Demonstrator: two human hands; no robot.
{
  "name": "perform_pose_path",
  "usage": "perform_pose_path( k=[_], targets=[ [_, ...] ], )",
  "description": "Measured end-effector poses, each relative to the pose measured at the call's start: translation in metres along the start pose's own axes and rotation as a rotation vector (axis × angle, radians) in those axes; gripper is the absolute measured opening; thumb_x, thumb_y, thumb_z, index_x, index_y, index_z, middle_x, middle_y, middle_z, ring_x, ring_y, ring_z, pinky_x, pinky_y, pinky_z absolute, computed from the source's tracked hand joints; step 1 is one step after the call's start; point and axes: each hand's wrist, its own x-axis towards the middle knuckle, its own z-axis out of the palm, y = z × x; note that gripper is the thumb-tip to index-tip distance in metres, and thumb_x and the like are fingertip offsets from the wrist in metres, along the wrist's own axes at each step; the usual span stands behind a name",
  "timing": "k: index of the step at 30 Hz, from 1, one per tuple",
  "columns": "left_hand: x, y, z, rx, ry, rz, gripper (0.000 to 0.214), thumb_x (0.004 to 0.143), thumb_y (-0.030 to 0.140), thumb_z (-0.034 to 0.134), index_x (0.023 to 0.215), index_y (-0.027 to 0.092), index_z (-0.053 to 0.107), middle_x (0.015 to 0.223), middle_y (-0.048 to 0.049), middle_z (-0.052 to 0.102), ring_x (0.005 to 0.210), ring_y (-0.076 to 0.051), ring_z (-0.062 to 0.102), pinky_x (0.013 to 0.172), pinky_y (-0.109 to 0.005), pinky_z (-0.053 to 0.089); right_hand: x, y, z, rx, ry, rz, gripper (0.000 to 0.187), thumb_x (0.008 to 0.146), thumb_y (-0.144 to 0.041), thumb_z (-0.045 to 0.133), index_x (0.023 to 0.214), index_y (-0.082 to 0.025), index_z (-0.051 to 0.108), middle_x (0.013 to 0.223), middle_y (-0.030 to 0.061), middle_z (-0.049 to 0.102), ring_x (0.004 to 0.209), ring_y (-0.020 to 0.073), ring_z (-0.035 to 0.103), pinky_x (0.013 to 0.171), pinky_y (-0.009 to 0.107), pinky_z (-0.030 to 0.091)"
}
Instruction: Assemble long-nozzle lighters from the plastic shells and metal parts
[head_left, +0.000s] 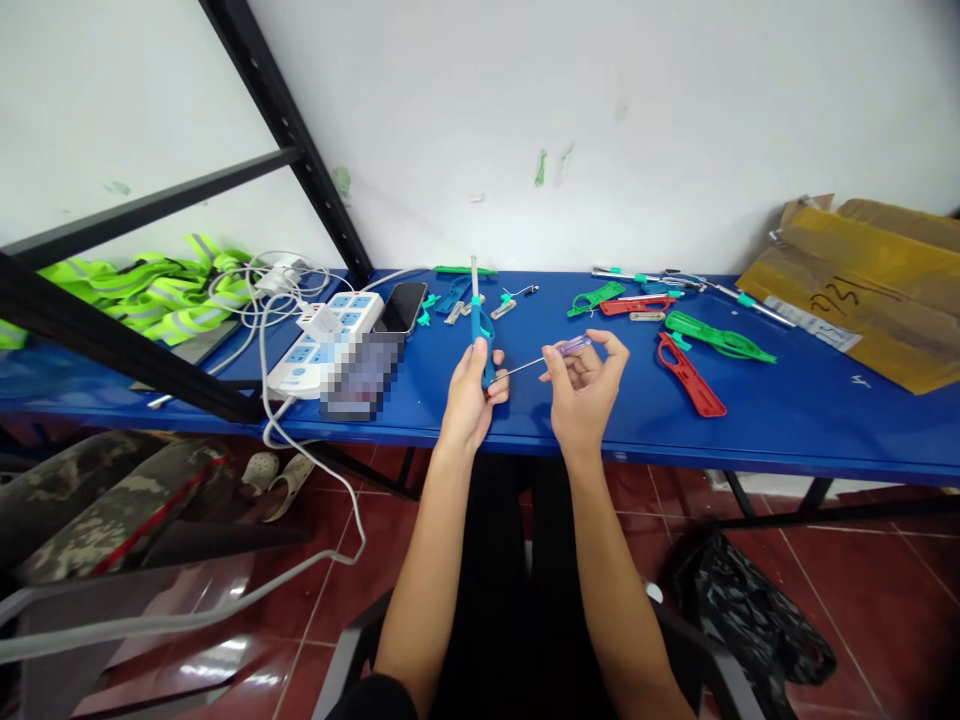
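Note:
My left hand [470,392] is closed around a blue long-nosed gas lighter [476,315], held upright with its metal tube pointing away from me. In my right hand [585,390] is a screwdriver with a clear purple handle [574,346], gripped between thumb and fingers. Its thin shaft [521,368] runs leftward to the lower end of the lighter by my left fingertips; whether the tip sits in a screw is too small to tell. To the right lie a red lighter shell [694,380], a green shell [720,338] and another red body [637,304].
Left on the blue table [810,430] are a white power strip [289,375] with tangled cables, a phone [403,306] and yellow-green reflective straps [172,300]. Small lighter parts [504,308] lie behind my hands. A cardboard box [862,290] stands at right; a black shelf post [281,110] rises at left.

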Motion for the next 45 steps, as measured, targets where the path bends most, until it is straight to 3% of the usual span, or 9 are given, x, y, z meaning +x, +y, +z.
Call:
perform_pose_path(
  k=[9, 15, 17, 20, 23, 30, 35, 41, 45],
  targets=[
    [0.000, -0.001, 0.001, 0.021, 0.012, 0.008, 0.054, 0.086, 0.059, 0.091, 0.094, 0.020, 0.055, 0.092, 0.0018, 0.057, 0.055, -0.002, 0.039, 0.044, -0.016, 0.026, -0.003, 0.000, -0.001, -0.069, -0.023, -0.051, 0.049, 0.099, -0.039, 0.078, 0.138, -0.028, 0.049, 0.098, -0.0002, 0.073, 0.077, 0.0161, 0.071, 0.070, 0.031, 0.063],
    [0.004, -0.005, -0.003, 0.034, 0.087, 0.060, 0.056, 0.083, 0.061, 0.092, 0.096, 0.020, 0.057, 0.091, 0.0027, 0.056, 0.055, -0.001, 0.039, 0.044, -0.014, 0.027, -0.001, -0.004, -0.015, -0.089, -0.180, -0.056, 0.046, 0.108, -0.045, 0.065, 0.151, -0.029, 0.060, 0.113, 0.0033, 0.080, 0.075, 0.0143, 0.069, 0.068, 0.031, 0.062],
    [0.005, -0.006, -0.003, 0.047, 0.107, 0.066, 0.054, 0.084, 0.062, 0.091, 0.097, 0.021, 0.057, 0.091, 0.0026, 0.057, 0.055, -0.002, 0.040, 0.043, -0.015, 0.027, 0.004, -0.004, -0.023, -0.087, -0.231, -0.012, 0.040, 0.109, -0.048, 0.062, 0.143, -0.026, 0.063, 0.104, 0.0021, 0.081, 0.065, 0.0129, 0.065, 0.062, 0.030, 0.058],
    [0.005, -0.006, -0.002, 0.079, 0.108, 0.070, 0.054, 0.085, 0.063, 0.089, 0.097, 0.021, 0.058, 0.091, 0.0028, 0.056, 0.055, -0.002, 0.041, 0.043, -0.013, 0.027, 0.014, -0.007, -0.033, -0.235, -0.270, 0.029, 0.032, 0.103, -0.054, 0.070, 0.106, -0.023, 0.068, 0.070, -0.0040, 0.070, 0.051, 0.0121, 0.053, 0.054, 0.028, 0.046],
    [0.005, -0.005, -0.003, 0.127, 0.066, 0.041, 0.056, 0.085, 0.066, 0.088, 0.096, 0.020, 0.057, 0.089, 0.0029, 0.056, 0.054, -0.001, 0.040, 0.042, -0.012, 0.025, 0.024, -0.016, -0.040, -0.530, -0.316, -0.011, 0.048, 0.108, -0.060, 0.059, 0.075, -0.025, 0.055, 0.056, -0.0032, 0.055, 0.051, 0.0145, 0.051, 0.059, 0.030, 0.040],
    [-0.010, -0.013, 0.005, 0.247, -0.028, 0.013, 0.053, 0.089, 0.067, 0.081, 0.096, 0.021, 0.057, 0.084, 0.0042, 0.057, 0.049, -0.002, 0.038, 0.039, -0.013, 0.023, 0.013, -0.048, -0.097, -0.640, -0.832, -0.014, 0.034, 0.110, -0.058, 0.055, 0.100, -0.027, 0.060, 0.085, 0.0022, 0.073, 0.075, 0.0232, 0.068, 0.073, 0.033, 0.046],
    [-0.034, -0.024, 0.009, 0.350, -0.086, 0.044, 0.052, 0.091, 0.069, 0.077, 0.102, 0.021, 0.058, 0.085, 0.0048, 0.056, 0.049, -0.003, 0.040, 0.039, -0.013, 0.026, -0.025, -0.052, -0.130, -0.793, -0.835, 0.022, 0.045, 0.113, -0.058, 0.047, 0.085, -0.025, 0.058, 0.080, 0.0038, 0.071, 0.077, 0.0238, 0.068, 0.075, 0.033, 0.043],
    [-0.021, -0.018, 0.007, 0.386, -0.101, -0.122, 0.056, 0.088, 0.071, 0.080, 0.098, 0.021, 0.056, 0.081, 0.0046, 0.055, 0.046, -0.002, 0.036, 0.039, -0.012, 0.018, -0.029, -0.045, -0.127, -0.552, -0.759, 0.062, 0.029, 0.113, -0.053, 0.051, 0.114, -0.024, 0.056, 0.094, 0.0012, 0.071, 0.079, 0.0196, 0.065, 0.078, 0.032, 0.051],
    [-0.018, -0.018, 0.009, 0.392, -0.096, -0.117, 0.055, 0.088, 0.069, 0.081, 0.097, 0.021, 0.055, 0.080, 0.0050, 0.055, 0.046, -0.002, 0.037, 0.039, -0.012, 0.018, -0.025, -0.039, -0.125, -0.683, -0.643, -0.075, 0.029, 0.112, -0.051, 0.052, 0.103, -0.024, 0.060, 0.096, 0.0069, 0.075, 0.086, 0.0242, 0.071, 0.081, 0.034, 0.051]
  ],
)
